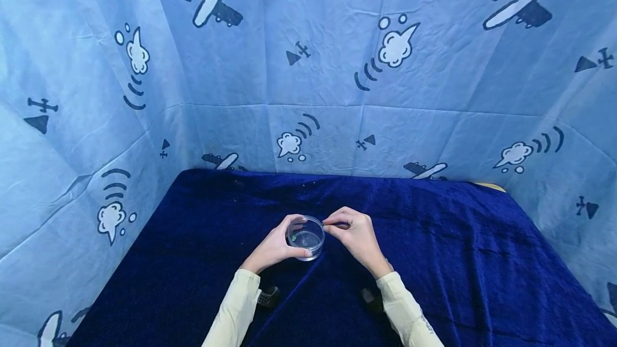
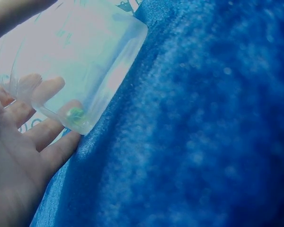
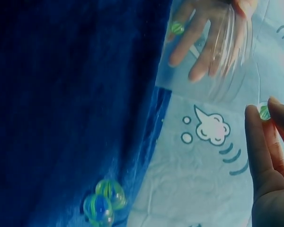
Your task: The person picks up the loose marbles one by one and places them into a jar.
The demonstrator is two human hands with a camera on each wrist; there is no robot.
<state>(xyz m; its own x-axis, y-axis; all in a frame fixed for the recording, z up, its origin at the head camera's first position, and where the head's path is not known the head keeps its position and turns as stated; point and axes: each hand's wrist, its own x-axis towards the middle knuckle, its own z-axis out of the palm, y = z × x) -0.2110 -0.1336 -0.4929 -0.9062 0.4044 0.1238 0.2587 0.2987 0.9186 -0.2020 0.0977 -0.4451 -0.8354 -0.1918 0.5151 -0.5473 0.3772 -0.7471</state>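
A clear round plastic jar [image 1: 311, 239] with no lid on it is gripped in my left hand [image 1: 276, 246], fingers and thumb around its wall. Its mouth tilts up toward the head camera. Inside, a glass marble [image 2: 76, 115] with green swirls lies at the bottom by the wall. Just right of the rim, my right hand [image 1: 355, 233] pinches another green-swirled marble [image 3: 264, 111] between thumb and fingertip. That marble is outside the jar. In the right wrist view, several blue and green glass marbles [image 3: 104, 202] sit together on the cloth.
Dark blue velvet cloth [image 1: 434, 261] covers the table, with creases on the right. A light blue curtain [image 1: 328, 68] printed with planes and clouds hangs behind and at the sides. A yellow edge [image 1: 491, 187] shows at the back right corner. Dark devices [image 1: 268, 297] sit under both wrists.
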